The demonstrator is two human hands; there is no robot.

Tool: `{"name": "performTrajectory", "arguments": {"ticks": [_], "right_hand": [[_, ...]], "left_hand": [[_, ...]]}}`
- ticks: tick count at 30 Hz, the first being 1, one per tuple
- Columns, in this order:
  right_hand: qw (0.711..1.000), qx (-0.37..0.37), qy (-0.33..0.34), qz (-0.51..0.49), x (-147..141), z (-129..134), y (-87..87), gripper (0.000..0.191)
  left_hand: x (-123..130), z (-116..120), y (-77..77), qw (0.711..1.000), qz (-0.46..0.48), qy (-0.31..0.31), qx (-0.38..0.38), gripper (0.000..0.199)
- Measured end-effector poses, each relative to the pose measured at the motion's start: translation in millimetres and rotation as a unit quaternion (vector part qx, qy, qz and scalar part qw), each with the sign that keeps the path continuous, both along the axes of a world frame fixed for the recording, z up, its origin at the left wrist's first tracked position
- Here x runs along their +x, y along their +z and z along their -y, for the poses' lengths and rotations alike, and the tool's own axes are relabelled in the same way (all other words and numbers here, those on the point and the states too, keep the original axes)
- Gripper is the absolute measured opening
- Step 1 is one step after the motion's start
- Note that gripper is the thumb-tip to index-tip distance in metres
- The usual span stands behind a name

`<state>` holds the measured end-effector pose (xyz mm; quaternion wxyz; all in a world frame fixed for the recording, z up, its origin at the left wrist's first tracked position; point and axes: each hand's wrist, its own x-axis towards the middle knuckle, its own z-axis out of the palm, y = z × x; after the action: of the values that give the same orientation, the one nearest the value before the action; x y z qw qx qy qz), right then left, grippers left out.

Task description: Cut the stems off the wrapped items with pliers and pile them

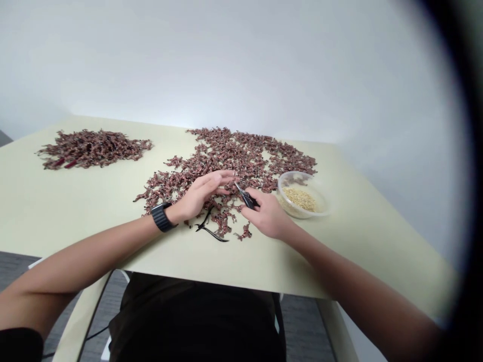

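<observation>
My right hand (268, 215) is wrapped round dark-handled pliers (247, 197), whose thin metal jaws point up and left. The jaws reach the fingertips of my left hand (199, 195), which wears a dark watch on the wrist. Those fingers are bent together around something too small to make out. Beneath and beyond both hands spreads a wide heap of small reddish-brown figure-shaped pieces (241, 153). A second, black-handled tool (206, 227), like pliers or nippers, lies on the table below my left hand. One loose brown figure piece (244, 233) rests near it.
A clear round plastic tub (320, 210) with small gold-coloured bits (301, 198) stands right of my right hand. Another pile of brown pieces (96, 148), with red objects (70, 164) at its front, sits on the left. The pale table (241, 269) backs onto a white wall.
</observation>
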<state>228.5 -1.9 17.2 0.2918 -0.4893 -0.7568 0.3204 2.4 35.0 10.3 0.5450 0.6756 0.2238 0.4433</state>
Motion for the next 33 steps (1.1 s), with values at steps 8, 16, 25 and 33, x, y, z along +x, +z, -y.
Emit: {"name": "performTrajectory", "arguments": {"ticks": [8,16,25,33], "right_hand": [[1.000,-0.008,0.007,-0.002,0.9,-1.1,-1.7,0.015],[0.935,-0.285,0.057,-0.201,-8.4,10.5,10.0,0.013],[0.928,-0.297,0.074,-0.211,-6.8,11.1,16.1,0.016],[1.000,0.005,-0.005,-0.011,-5.1,6.4,3.3,0.016]], "left_hand": [[4.8,7.9,10.7,0.995,-0.011,-0.024,-0.092,0.054],[0.4,9.3,-6.2,0.948,-0.157,0.124,0.249,0.053],[-7.8,-5.2,-0.8,0.918,-0.179,0.115,0.336,0.082],[3.1,3.0,-4.6,0.997,-0.048,0.021,-0.053,0.050]]}}
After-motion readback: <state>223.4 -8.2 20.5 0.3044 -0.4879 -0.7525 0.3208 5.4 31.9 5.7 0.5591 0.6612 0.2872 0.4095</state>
